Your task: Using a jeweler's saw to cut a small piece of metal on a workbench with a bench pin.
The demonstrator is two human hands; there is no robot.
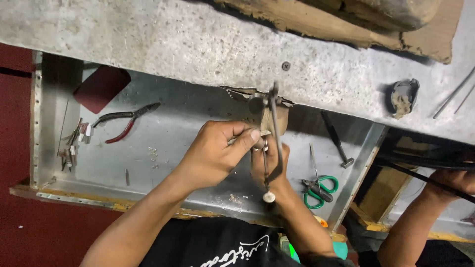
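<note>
Metal saw frame (275, 143) stands nearly upright at the small wooden peg (275, 120) jutting from the bench edge, gripped by the right hand (267, 165) closed round its handle. Left hand (217, 151) pinches a small pale metal piece (263, 133) against the peg, fingers closed. Red-handled pliers (126, 121), green-handled scissors (319, 190) and a small hammer (336, 139) lie in the metal tray (188, 123) below.

Two bare forearms with no sleeves, watch or rings visible, left hand (217, 153) and right hand (264, 165) uncovered, no gloves, black shirt (213, 244) at lower centre of the frame, white cursive lettering across its chest
</note>
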